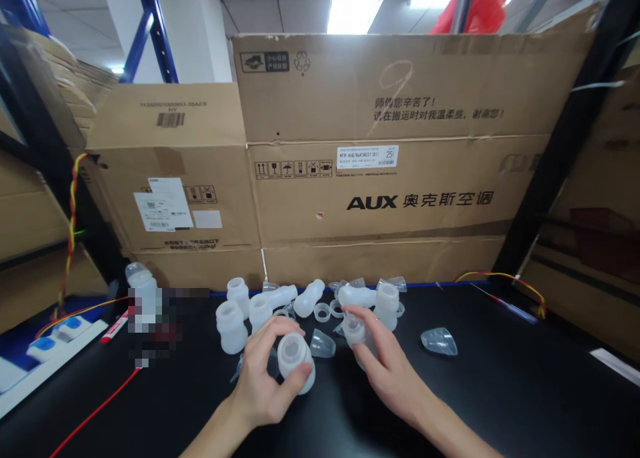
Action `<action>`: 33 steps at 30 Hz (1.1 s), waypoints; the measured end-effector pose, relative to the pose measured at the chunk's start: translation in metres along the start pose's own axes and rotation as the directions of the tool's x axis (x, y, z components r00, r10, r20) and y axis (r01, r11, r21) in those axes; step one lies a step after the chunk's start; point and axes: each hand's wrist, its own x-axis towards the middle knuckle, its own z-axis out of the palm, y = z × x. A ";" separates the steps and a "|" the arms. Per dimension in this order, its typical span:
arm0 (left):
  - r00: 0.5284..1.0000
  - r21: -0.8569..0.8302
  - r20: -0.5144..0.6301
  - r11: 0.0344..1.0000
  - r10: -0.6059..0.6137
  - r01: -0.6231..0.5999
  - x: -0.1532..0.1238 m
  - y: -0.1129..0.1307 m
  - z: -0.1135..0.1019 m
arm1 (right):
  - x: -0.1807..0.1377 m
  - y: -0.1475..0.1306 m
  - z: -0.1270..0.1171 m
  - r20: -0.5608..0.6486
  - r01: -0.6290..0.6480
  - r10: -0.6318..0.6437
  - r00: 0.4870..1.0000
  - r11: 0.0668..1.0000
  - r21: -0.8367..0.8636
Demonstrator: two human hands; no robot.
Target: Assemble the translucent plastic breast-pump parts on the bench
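My left hand (265,375) is closed around a translucent white plastic bottle (294,358), its open mouth tilted toward me. My right hand (384,361) has its thumb and fingers around the neck of another white bottle (355,330). Between the hands lies a clear tapered plastic cap (323,344). Just left of my left hand, a white bottle (231,328) stands upright, with more bottles behind it. Beyond my right hand is an upright bottle (387,303). White plastic rings (323,312) lie among the bottles.
Another clear cap (439,341) lies on the black table (480,391) at right. A cardboard wall (380,225) closes off the back. At left are a capped bottle (143,291), a red-and-white marker (115,327) and a power strip (55,358). A screwdriver-like tool (510,305) lies far right.
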 end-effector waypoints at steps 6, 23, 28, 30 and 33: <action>0.962 -0.068 -0.158 0.974 -0.224 0.215 -0.012 0.012 0.009 | 0.000 -0.006 0.002 0.044 -0.104 0.100 0.994 0.989 0.103; 0.849 -0.150 0.149 0.837 -0.506 0.525 0.003 0.036 0.017 | 0.011 -0.006 0.002 0.089 -0.104 0.091 0.992 0.982 0.159; 0.835 -0.169 0.173 0.819 -0.522 0.548 0.001 0.034 0.015 | 0.010 -0.005 0.001 0.080 -0.115 0.105 0.991 0.985 0.129; 0.832 -0.181 0.174 0.814 -0.526 0.552 0.000 0.034 0.014 | 0.011 -0.006 0.001 0.093 -0.133 0.121 0.988 0.982 0.134; 0.813 -0.202 0.175 0.788 -0.556 0.582 0.003 0.035 0.013 | 0.010 -0.009 -0.001 0.089 -0.132 0.120 0.989 0.983 0.131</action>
